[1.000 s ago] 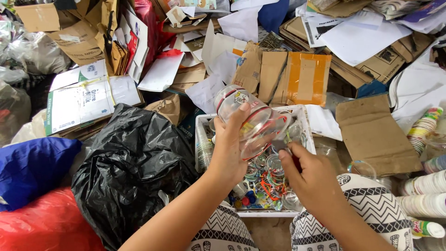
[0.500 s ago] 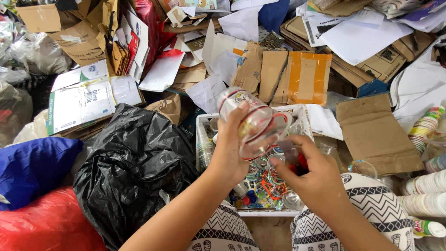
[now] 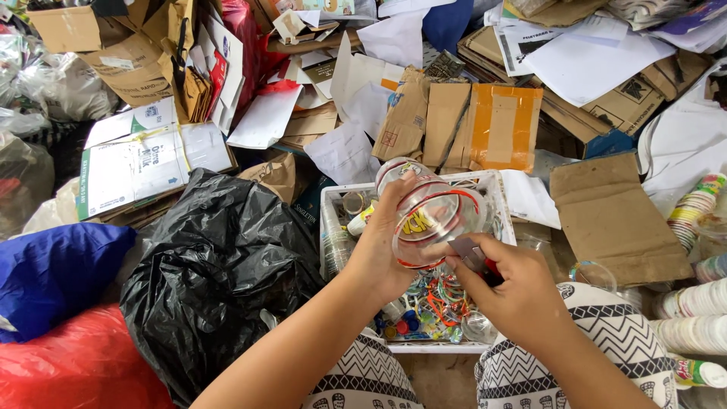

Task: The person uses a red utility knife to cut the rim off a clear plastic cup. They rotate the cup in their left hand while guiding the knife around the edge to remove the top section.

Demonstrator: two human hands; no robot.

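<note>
The clear plastic cup (image 3: 435, 212), ringed with red and carrying a printed band, is sitting in the middle of the scene, held tilted above a white plastic crate (image 3: 496, 185) and slightly nearer than the crate's far wall.

Starting at the far left, a blue bag (image 3: 53, 276) is lying above a red bag (image 3: 76, 363) at the near left corner. Just right of them a big black rubbish bag (image 3: 219, 265) is bulging up, touching the crate's left side. Behind it a white printed carton (image 3: 132, 163) is lying flat among loose sheets of paper and folded brown boxes.

The left hand (image 3: 379, 254) is coming in from the near edge and is gripping the cup from the left, its fingers curling round the cup's wall while the cup sticks out to the far right of the palm. Beneath the cup, inside the crate, coloured bottle caps and plastic rings (image 3: 432, 307) are lying in a heap.

The right hand (image 3: 515, 291) is sitting just right of and nearer than the cup, its fingers closing on a small tool with a red handle (image 3: 478, 261); the metal tip is touching the cup's lower right rim. Whether it is a blade or a clip cannot be told.

Further right, a flattened brown cardboard sheet (image 3: 606, 216) is lying beside the crate, and stacks of paper cups (image 3: 693, 303) are lying on their sides at the right edge. Knees in black-and-white zigzag cloth are showing at the near edge.
</note>
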